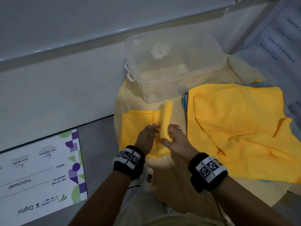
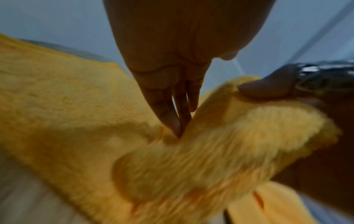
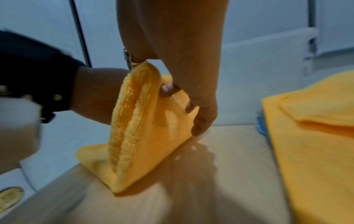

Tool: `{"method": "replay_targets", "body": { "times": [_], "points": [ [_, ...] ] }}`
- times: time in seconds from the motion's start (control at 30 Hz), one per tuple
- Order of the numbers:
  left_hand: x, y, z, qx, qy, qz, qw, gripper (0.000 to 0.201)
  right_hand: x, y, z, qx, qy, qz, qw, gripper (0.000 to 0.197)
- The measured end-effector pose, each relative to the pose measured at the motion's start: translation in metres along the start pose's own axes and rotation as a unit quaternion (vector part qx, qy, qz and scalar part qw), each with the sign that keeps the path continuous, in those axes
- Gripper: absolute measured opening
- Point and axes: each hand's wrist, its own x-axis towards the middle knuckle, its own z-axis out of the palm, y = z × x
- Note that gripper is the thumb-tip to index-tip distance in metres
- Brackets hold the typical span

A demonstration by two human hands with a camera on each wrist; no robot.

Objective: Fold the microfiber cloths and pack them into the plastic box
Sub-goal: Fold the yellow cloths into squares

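A yellow microfiber cloth (image 1: pixel 135 126) lies on the round wooden table (image 1: pixel 177 110), with one part lifted into an upright fold (image 1: pixel 166 118). My right hand (image 1: pixel 172 136) grips that fold from the right; in the right wrist view its fingers (image 3: pixel 168 89) curl round the raised cloth (image 3: pixel 138 121). My left hand (image 1: pixel 150 132) is on the fold's left side, its straight fingers (image 2: pixel 172 113) pressing into the crease of the cloth (image 2: pixel 76 121). The clear plastic box (image 1: pixel 162 90) stands open just behind the cloth. A loose pile of yellow cloths (image 1: pixel 236 128) lies to the right.
A blue cloth edge (image 1: pixel 184 101) shows under the pile. A large printed cheque board (image 1: pixel 40 173) lies left of the table. A sheet with dates (image 1: pixel 280 38) is at the upper right. A white ledge runs behind the box.
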Motion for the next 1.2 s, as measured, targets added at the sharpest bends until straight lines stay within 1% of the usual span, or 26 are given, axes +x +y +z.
{"method": "replay_targets", "body": {
  "times": [0.03, 0.07, 0.1, 0.13, 0.17, 0.23, 0.27, 0.3, 0.37, 0.43, 0.5, 0.57, 0.63, 0.67, 0.73, 0.77, 0.87, 0.9, 0.93, 0.97, 1.0, 1.03, 1.07, 1.1, 1.17, 1.2],
  "points": [
    [0.001, 0.003, -0.006, -0.091, -0.028, -0.056, 0.994, 0.069, 0.000, -0.007, 0.007, -0.009, -0.029, -0.017, 0.999, 0.031],
    [0.002, 0.003, -0.014, -0.164, -0.057, -0.115, 0.978, 0.076, 0.001, -0.014, 0.012, -0.017, -0.057, -0.036, 0.998, 0.026],
    [0.003, 0.001, -0.025, -0.208, -0.083, -0.152, 0.963, 0.081, 0.003, -0.021, 0.017, -0.019, -0.084, -0.056, 0.995, 0.025],
    [0.002, -0.002, -0.037, -0.230, -0.098, -0.164, 0.954, 0.078, 0.006, -0.026, 0.023, -0.014, -0.103, -0.067, 0.992, 0.026],
    [0.001, -0.004, -0.047, -0.232, -0.105, -0.164, 0.953, 0.067, 0.008, -0.031, 0.027, -0.008, -0.125, -0.074, 0.989, 0.027],
    [0.005, -0.014, -0.068, -0.159, -0.087, -0.161, 0.970, 0.048, 0.014, -0.035, 0.035, -0.003, -0.166, -0.070, 0.984, 0.032],
    [0.007, -0.021, -0.075, -0.097, -0.071, -0.155, 0.981, 0.045, 0.016, -0.035, 0.039, -0.007, -0.177, -0.068, 0.982, 0.035],
    [0.011, -0.030, -0.081, -0.039, -0.057, -0.149, 0.986, 0.045, 0.019, -0.034, 0.042, -0.025, -0.180, -0.070, 0.981, 0.039],
    [0.013, -0.039, -0.085, 0.048, -0.047, -0.138, 0.988, 0.053, 0.024, -0.027, 0.050, -0.134, -0.164, -0.093, 0.973, 0.050],
    [0.011, -0.045, -0.084, 0.125, -0.019, -0.130, 0.983, 0.062, 0.026, -0.016, 0.059, -0.262, -0.166, -0.099, 0.945, 0.059],
    [0.008, -0.049, -0.079, 0.181, 0.030, -0.125, 0.975, 0.067, 0.025, -0.007, 0.068, -0.320, -0.184, -0.079, 0.926, 0.065],
    [0.003, -0.051, -0.072, 0.260, 0.065, -0.135, 0.954, 0.064, 0.024, -0.001, 0.073, -0.335, -0.188, -0.080, 0.920, 0.067],
    [-0.003, -0.052, -0.061, 0.357, 0.070, -0.151, 0.919, 0.061, 0.023, 0.002, 0.075, -0.317, -0.182, -0.078, 0.928, 0.068],
    [-0.006, -0.051, -0.055, 0.393, 0.071, -0.154, 0.904, 0.062, 0.022, 0.002, 0.075, -0.293, -0.172, -0.070, 0.938, 0.069],
    [-0.011, -0.052, -0.043, 0.423, 0.078, -0.148, 0.891, 0.065, 0.021, 0.005, 0.076, -0.249, -0.140, -0.039, 0.958, 0.070],
    [-0.011, -0.052, -0.038, 0.430, 0.078, -0.142, 0.888, 0.066, 0.021, 0.007, 0.075, -0.247, -0.129, -0.024, 0.960, 0.070],
    [-0.008, -0.057, -0.032, 0.436, 0.082, -0.129, 0.887, 0.071, 0.024, 0.016, 0.070, -0.295, -0.135, -0.023, 0.946, 0.066],
    [-0.008, -0.059, -0.033, 0.431, 0.100, -0.093, 0.892, 0.072, 0.026, 0.018, 0.067, -0.310, -0.139, -0.029, 0.940, 0.066],
    [-0.007, -0.061, -0.034, 0.432, 0.113, -0.027, 0.894, 0.071, 0.029, 0.018, 0.065, -0.323, -0.144, -0.034, 0.935, 0.065],
    [-0.006, -0.063, -0.034, 0.441, 0.087, 0.033, 0.892, 0.070, 0.033, 0.018, 0.062, -0.335, -0.147, -0.039, 0.930, 0.065],
    [-0.006, -0.064, -0.033, 0.464, 0.043, 0.082, 0.881, 0.070, 0.038, 0.018, 0.059, -0.349, -0.149, -0.044, 0.924, 0.065],
    [-0.007, -0.064, -0.031, 0.486, -0.012, 0.093, 0.869, 0.072, 0.042, 0.016, 0.056, -0.361, -0.154, -0.048, 0.918, 0.064],
    [-0.009, -0.065, -0.028, 0.497, -0.048, 0.086, 0.862, 0.073, 0.047, 0.015, 0.052, -0.371, -0.162, -0.047, 0.913, 0.063],
    [-0.011, -0.063, -0.025, 0.495, -0.066, 0.050, 0.865, 0.071, 0.052, 0.014, 0.048, -0.377, -0.171, -0.046, 0.909, 0.062],
    [-0.007, -0.063, -0.017, 0.475, -0.032, -0.010, 0.879, 0.065, 0.063, 0.011, 0.040, -0.372, -0.176, -0.044, 0.910, 0.062],
    [-0.005, -0.060, -0.013, 0.465, -0.008, -0.043, 0.884, 0.064, 0.067, 0.007, 0.038, -0.345, -0.161, -0.043, 0.924, 0.063]
  ]
}}
